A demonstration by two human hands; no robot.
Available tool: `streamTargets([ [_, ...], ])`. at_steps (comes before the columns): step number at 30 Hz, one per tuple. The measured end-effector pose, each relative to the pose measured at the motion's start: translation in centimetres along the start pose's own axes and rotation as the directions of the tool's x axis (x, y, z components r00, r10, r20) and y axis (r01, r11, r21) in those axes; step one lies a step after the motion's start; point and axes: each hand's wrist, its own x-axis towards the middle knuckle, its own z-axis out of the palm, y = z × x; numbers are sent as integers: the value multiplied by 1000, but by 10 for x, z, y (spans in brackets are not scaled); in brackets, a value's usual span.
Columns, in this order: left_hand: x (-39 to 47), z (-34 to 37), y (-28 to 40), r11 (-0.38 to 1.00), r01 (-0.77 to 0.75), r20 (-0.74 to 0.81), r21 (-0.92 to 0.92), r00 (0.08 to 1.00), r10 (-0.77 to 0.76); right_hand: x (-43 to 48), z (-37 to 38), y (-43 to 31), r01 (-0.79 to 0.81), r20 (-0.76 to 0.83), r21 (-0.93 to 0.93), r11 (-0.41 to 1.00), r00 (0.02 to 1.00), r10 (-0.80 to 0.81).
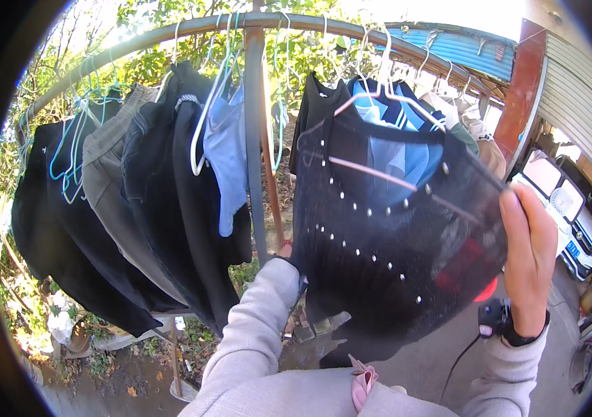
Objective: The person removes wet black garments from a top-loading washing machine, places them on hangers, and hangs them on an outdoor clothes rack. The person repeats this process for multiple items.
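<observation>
A sheer black top with rows of pale beads hangs in front of me on a pink-and-white hanger. Its far side and the hanger's lower bar show through the thin fabric and neckline. My right hand pinches the top's right edge near the shoulder, thumb towards me, and holds it out to the side. Only a bit of my left hand shows beside the top's left edge. The black cloth hides its fingers, so its grip is unclear. Behind the top hangs a blue garment with white-striped dark trim.
A rusty metal rail arches overhead with a grey upright post. Dark trousers, grey trousers, a light blue garment and several bare hangers hang left. A white vehicle stands right, beside a red column.
</observation>
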Motion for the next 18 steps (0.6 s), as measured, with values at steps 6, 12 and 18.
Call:
streamTargets([
  [6,3,-27,18,973,-184,-189,142,959,209,96,59,0,135,-125,-143,980,980,-153],
  [12,-7,-61,36,910,-182,-264,373,919,292,135,132,11,310,-158,-239,920,922,-352],
  [18,-49,-89,-9,829,-70,-329,556,897,296,115,178,12,296,-59,-265,917,945,-322],
])
